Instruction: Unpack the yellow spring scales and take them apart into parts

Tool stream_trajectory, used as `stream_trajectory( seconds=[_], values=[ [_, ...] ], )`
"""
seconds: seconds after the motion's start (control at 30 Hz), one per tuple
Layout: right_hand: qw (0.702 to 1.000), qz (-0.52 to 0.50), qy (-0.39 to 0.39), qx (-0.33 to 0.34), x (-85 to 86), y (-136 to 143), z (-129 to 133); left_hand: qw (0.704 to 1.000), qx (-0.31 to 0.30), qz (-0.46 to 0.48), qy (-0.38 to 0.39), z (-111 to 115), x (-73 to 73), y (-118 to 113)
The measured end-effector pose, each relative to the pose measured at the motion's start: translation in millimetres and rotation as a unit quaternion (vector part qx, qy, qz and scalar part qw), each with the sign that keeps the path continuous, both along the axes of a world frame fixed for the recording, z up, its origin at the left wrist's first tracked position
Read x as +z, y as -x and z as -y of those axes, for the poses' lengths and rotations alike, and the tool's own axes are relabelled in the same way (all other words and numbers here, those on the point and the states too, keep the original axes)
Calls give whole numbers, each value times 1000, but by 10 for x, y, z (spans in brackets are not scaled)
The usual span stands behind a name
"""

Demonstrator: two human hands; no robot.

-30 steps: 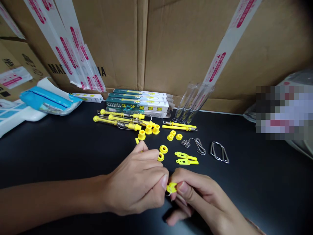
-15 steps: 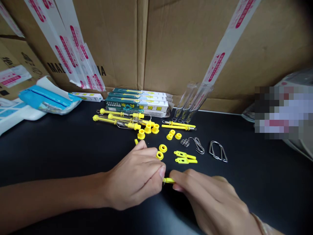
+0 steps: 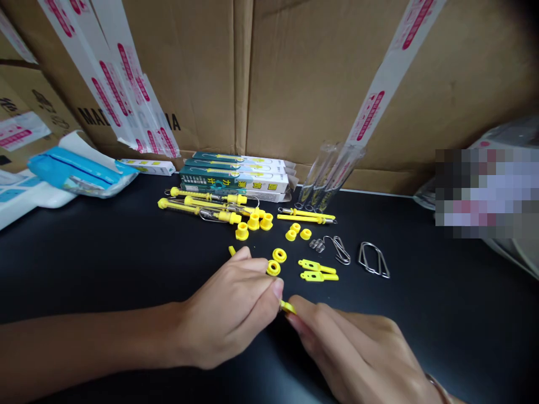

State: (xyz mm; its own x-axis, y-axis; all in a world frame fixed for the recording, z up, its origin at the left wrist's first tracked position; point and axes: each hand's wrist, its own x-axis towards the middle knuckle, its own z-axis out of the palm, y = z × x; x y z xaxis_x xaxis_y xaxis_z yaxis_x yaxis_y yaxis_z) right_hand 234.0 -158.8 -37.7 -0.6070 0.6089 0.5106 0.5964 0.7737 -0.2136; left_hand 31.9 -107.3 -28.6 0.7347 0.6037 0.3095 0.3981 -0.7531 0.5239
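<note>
My left hand is closed around one end of a small yellow piece, most of which its fingers hide. From the right, my right hand pinches the piece's other end. Just beyond them, two yellow rings and two flat yellow pieces with slots lie on the black table. Farther back are yellow flanged caps, smaller yellow caps, springs, wire hooks and bent metal loops.
Assembled yellow spring scales, two yellow rods with springs, clear tubes and printed boxes stand or lie at the back before a cardboard wall. A blue packet is at left, plastic bags at right.
The hands have drawn slightly closer together. The visible bit of the yellow piece between them is now tilted, its right end lower.
</note>
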Motion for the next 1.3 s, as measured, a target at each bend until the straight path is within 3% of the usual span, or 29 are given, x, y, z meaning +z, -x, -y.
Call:
stream_trajectory(
  seconds=[0.17, 0.53, 0.77, 0.97, 1.3],
  values=[
    [989, 48, -142, 13, -51, -77, -64, 999, 25, 14, -27, 10, -2, 8],
    [957, 108, -270, 8, 39, -27, -143, 996, 64, 60, 5, 24, 37, -17],
    [950, 116, -289, -1, 106, 13, -138, 983, 99, 79, 133, 8, 115, -43],
    [958, 89, -267, -52, 111, 156, -70, 965, 124, 74, 219, -16, 106, -53],
    [966, 68, -242, -58, 56, 172, -65, 950, 149, 92, 257, 12, 112, -81]
  ],
)
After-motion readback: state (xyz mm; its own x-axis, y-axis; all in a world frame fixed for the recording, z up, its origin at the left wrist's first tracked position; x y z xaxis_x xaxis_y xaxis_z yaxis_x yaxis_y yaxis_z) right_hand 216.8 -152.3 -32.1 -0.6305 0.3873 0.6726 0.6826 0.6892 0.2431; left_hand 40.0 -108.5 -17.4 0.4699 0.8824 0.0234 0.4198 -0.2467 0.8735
